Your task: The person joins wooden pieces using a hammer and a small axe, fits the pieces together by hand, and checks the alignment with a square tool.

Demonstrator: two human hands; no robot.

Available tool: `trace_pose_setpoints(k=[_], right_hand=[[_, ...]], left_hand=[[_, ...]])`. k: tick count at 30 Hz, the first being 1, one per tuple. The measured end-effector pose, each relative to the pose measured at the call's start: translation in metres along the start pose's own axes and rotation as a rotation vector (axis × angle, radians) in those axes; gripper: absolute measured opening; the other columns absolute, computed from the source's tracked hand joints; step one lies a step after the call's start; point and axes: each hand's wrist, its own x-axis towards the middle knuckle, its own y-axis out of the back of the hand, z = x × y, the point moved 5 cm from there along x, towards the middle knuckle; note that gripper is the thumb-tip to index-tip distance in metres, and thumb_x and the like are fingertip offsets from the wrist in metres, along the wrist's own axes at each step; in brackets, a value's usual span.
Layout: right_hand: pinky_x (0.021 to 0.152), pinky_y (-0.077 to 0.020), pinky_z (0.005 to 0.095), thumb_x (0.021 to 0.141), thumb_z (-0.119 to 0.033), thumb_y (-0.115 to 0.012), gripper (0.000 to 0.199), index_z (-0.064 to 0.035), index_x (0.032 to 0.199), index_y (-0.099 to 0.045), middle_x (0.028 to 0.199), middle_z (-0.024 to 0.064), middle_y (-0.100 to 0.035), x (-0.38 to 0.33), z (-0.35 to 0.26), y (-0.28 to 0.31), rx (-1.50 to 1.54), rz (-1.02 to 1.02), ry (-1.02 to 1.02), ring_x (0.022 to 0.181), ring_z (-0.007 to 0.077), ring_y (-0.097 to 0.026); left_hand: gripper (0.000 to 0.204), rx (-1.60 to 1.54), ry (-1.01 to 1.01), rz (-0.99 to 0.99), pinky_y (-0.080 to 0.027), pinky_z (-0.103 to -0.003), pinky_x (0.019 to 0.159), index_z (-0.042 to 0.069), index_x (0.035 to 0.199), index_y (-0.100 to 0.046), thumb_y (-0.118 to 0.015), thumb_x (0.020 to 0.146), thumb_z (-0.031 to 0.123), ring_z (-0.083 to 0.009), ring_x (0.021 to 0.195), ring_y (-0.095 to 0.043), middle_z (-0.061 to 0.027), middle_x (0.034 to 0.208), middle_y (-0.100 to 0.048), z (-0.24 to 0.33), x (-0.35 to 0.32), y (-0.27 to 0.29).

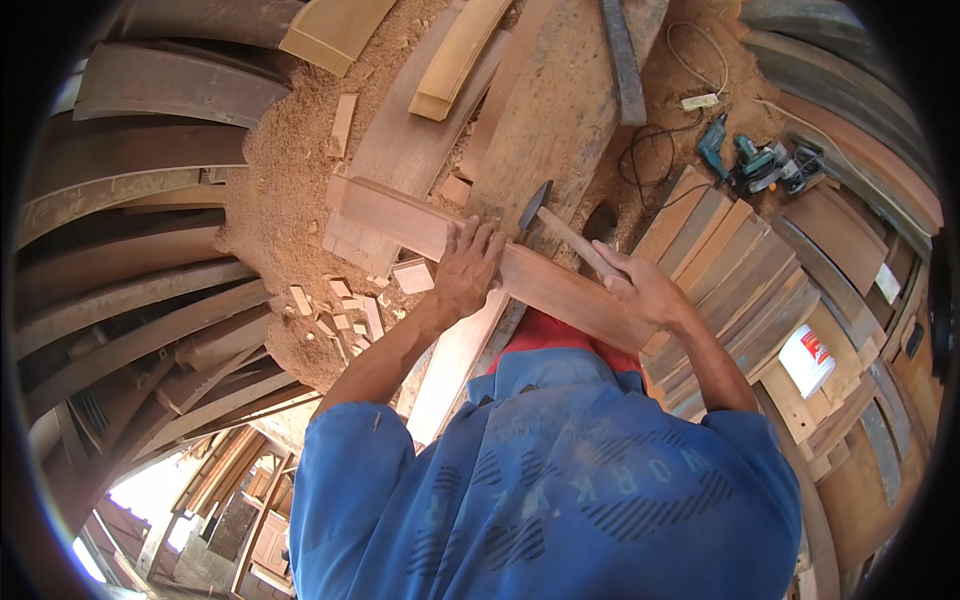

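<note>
A: R hand (640,288)?
B: Wrapped round hammer (575,239) handle; head's fwd-left of grip.
A: L hand (468,264)?
B: Atop board (568,293), which extends both sides of it; can't tell if gripping.

A long, straight, narrow board (573,288) of smooth reddish-brown wood runs slantwise across the middle of the view, its left end farther away and its right end nearer the person. It is held near its midpoint, and a paler narrow face shows along its far edge. A hammer (576,240) with a plain, light wooden handle and a slim, dark head is gripped toward the handle's lower end. The handle slopes up and left, placing the head just beyond the board's far edge; whether they touch is unclear.
</note>
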Motion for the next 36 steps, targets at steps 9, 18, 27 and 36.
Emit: trace_pose_setpoints(k=[9, 18, 27, 36], right_hand=[[0.085, -0.0511, 0.0333, 0.098, -0.016, -0.054, 0.062, 0.0027, 0.154, -0.037, 0.103, 0.0167, -0.069, 0.019, -0.013, 0.036, 0.269, 0.305, -0.38, 0.094, 0.0206, -0.066], [0.057, -0.0469, 0.0255, 0.099, -0.018, -0.054, 0.062, -0.0017, 0.157, -0.036, 0.079, 0.0007, -0.057, 0.022, -0.043, 0.063, 0.49, 0.202, -0.528, 0.063, 0.0082, -0.053], [0.059, -0.0475, 0.025, 0.101, -0.016, -0.053, 0.062, -0.0042, 0.158, -0.034, 0.082, 0.0013, -0.057, 0.001, -0.005, 0.021, 0.09, 0.002, -0.071, 0.07, 0.0068, -0.054], [0.049, -0.0458, 0.0245, 0.099, -0.018, -0.054, 0.065, -0.0024, 0.158, -0.034, 0.087, 0.0022, -0.061, 0.027, -0.035, 0.047, 0.37, 0.497, -0.503, 0.059, 0.0078, -0.052]], left_hand=[[0.084, -0.005, 0.01, -0.009, -0.024, -0.068, 0.117, 0.003, 0.148, -0.038, -0.08, 0.078, 0.022, -0.0467, 0.144, -0.032, -0.0216, 0.149, -0.042, 0.0, 0.0, -0.003], [0.085, 0.0, 0.0, -0.008, -0.024, -0.069, 0.117, 0.003, 0.15, -0.037, -0.079, 0.079, 0.026, -0.0469, 0.145, -0.031, -0.0225, 0.15, -0.042, -0.003, -0.003, -0.008], [0.085, -0.009, 0.02, -0.054, -0.024, -0.069, 0.117, 0.004, 0.149, -0.037, -0.079, 0.078, 0.024, -0.0467, 0.144, -0.031, -0.0205, 0.15, -0.042, 0.001, -0.001, -0.005], [0.084, -0.003, 0.012, -0.025, -0.026, -0.068, 0.116, 0.004, 0.148, -0.038, -0.08, 0.077, 0.023, -0.0465, 0.144, -0.032, -0.0197, 0.149, -0.042, -0.002, 0.0, -0.005]])
